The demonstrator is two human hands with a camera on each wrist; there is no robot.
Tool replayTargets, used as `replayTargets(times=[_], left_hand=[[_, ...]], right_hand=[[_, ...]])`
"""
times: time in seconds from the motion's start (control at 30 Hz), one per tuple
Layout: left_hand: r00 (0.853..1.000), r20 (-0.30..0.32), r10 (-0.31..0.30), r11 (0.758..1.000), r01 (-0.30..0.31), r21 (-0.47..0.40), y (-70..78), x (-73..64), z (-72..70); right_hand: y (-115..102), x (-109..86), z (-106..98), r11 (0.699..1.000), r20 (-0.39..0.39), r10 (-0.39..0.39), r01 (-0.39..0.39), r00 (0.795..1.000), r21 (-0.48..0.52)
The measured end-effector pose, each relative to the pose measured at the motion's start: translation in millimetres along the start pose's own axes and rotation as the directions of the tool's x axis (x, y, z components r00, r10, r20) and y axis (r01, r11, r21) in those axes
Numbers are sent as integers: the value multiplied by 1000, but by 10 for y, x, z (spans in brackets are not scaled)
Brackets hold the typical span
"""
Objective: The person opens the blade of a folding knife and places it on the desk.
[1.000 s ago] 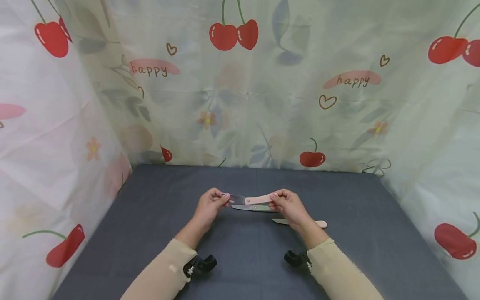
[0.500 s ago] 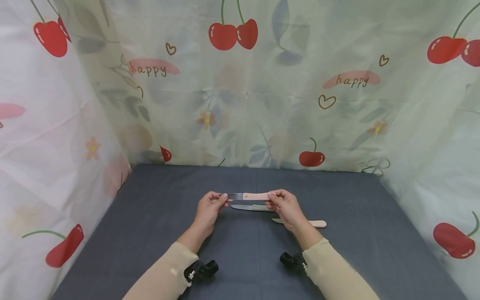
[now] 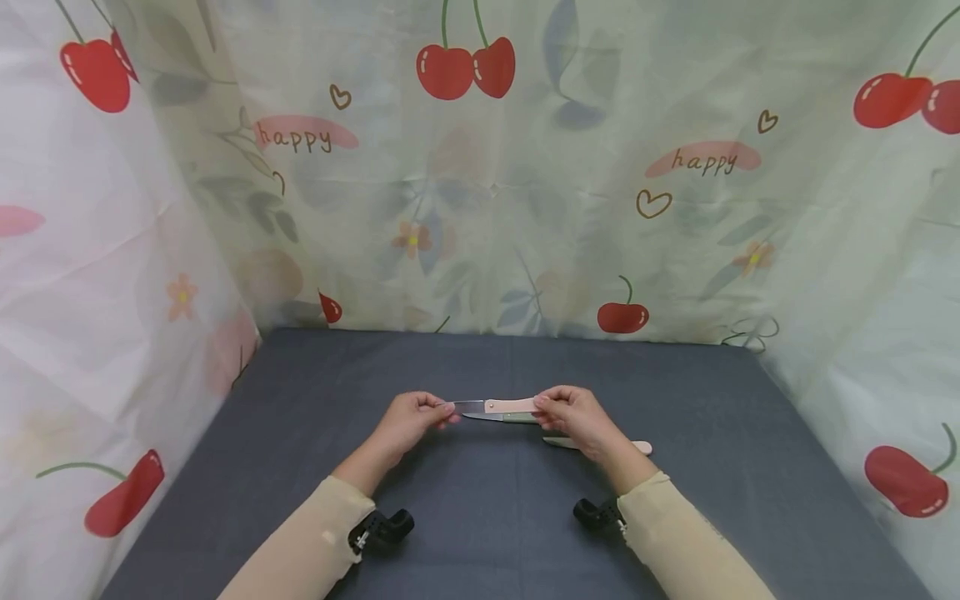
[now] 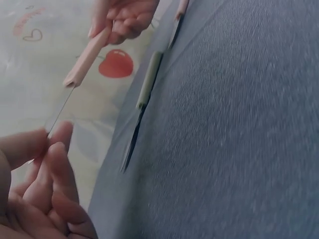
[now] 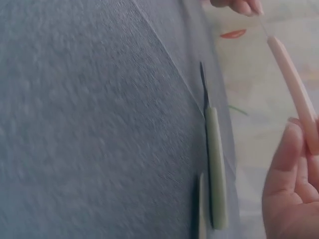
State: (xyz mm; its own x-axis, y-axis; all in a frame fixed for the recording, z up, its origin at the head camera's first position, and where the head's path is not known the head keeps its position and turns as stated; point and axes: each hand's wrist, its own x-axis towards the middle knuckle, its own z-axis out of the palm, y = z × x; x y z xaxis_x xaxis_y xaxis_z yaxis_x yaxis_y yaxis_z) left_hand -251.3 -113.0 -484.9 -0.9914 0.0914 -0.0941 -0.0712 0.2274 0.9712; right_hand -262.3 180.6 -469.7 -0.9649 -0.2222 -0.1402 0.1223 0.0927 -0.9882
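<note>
Between my two hands a folding knife with a pink handle (image 3: 510,406) is held up above the table, its blade unfolded. My left hand (image 3: 411,422) pinches the blade (image 4: 61,110) near its tip between thumb and fingers. The far end of the pink handle is pinched by my right hand (image 3: 577,419). Just below it in the head view lies a knife with a pale green handle (image 4: 150,79), blade pointing left. Nearer to me, partly hidden under my right hand and wrist, lies another knife with a pale pink handle (image 3: 642,447).
A dark grey cloth (image 3: 480,517) covers the table. Behind and at both sides hangs a curtain (image 3: 495,208) printed with cherries. A black camera mount sits on each wrist, over the beige sleeves (image 3: 315,525).
The held knife first rose slightly and levelled out, then came down a little toward the green-handled knife. My left forearm has shifted a bit to the left. Both knives on the table stay put.
</note>
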Motion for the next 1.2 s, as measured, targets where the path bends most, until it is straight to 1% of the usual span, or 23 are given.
replayTargets(times=[0.13, 0.27, 0.37, 0.43, 0.47, 0.57, 0.67, 0.77, 0.87, 1.1, 1.17, 1.2], left_hand=[[998, 59, 0, 998, -3, 65, -26, -4, -58], [993, 114, -1, 997, -8, 78, -61, -10, -107], [991, 131, -1, 997, -9, 76, -75, -12, -148], [993, 114, -5, 996, -6, 90, -76, -19, -179], [995, 96, -8, 995, -2, 104, -73, -26, -193], [999, 20, -45, 987, 41, 157, -78, -45, -228], [995, -47, -90, 974, 98, 206, -102, -65, -264], [988, -90, -124, 960, 142, 240, -126, -82, -309], [984, -112, -138, 948, 164, 274, -147, -92, -355], [981, -101, -164, 920, 189, 344, -155, -100, -430], [978, -98, -184, 907, 207, 365, -160, -95, -443], [976, -96, -193, 897, 216, 385, -165, -91, -450]], right_hand=[[-9, -9, -45, 996, 54, 32, -27, 998, -89], [-20, -20, -64, 986, 92, 61, -46, 994, -160], [-16, -22, -51, 979, 112, 57, -34, 992, -199], [-14, -22, -21, 980, 121, 50, -25, 991, -199], [-9, -17, 0, 981, 123, 48, -23, 991, -194], [-5, -4, 87, 984, 125, 42, -19, 991, -178], [19, 30, 189, 984, 105, 47, -29, 993, -174], [44, 56, 289, 981, 87, 57, -39, 995, -191], [63, 75, 374, 974, 79, 77, -58, 994, -221], [89, 91, 503, 942, 78, 113, -81, 991, -327], [88, 87, 530, 935, 79, 118, -84, 990, -344], [86, 86, 541, 932, 77, 119, -84, 990, -352]])
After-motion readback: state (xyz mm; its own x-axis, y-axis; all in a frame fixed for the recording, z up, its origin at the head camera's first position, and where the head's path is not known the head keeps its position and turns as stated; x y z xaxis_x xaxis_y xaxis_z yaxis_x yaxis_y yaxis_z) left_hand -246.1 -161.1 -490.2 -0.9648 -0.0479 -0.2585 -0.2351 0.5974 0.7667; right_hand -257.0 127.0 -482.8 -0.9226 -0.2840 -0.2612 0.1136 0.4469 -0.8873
